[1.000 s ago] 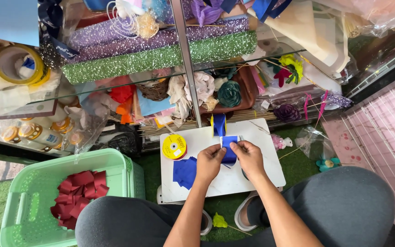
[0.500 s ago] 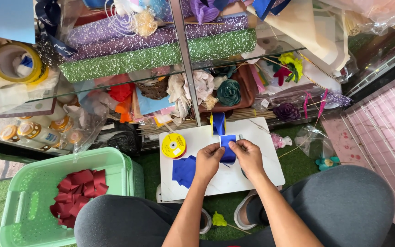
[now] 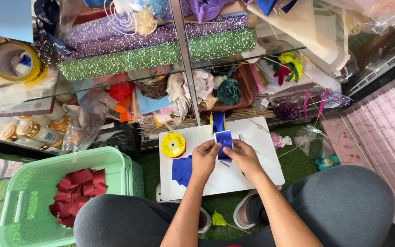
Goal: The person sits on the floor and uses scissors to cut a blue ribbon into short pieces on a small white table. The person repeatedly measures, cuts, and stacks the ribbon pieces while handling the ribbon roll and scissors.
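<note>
Both of my hands hold a strip of blue ribbon point(image 3: 224, 138) over a small white board point(image 3: 257, 137). My left hand point(image 3: 205, 158) pinches the ribbon's left edge and my right hand point(image 3: 243, 158) pinches its right edge. The ribbon runs up to a blue ribbon roll point(image 3: 217, 121) at the board's far edge. A pile of cut blue ribbon pieces point(image 3: 182, 168) lies on the board just left of my left hand. A yellow spool point(image 3: 173, 145) sits at the board's far left corner.
A green plastic basket point(image 3: 33, 192) at the left holds folded red ribbon pieces point(image 3: 76, 194). Behind the board stands a glass shelf point(image 3: 161, 68) crowded with glitter rolls, fabric flowers and tape rolls. A pink grid panel point(image 3: 380, 137) stands at the right. My knees are in front.
My hands have shifted slightly on the blue ribbon, folding it closer together. Nothing else has moved.
</note>
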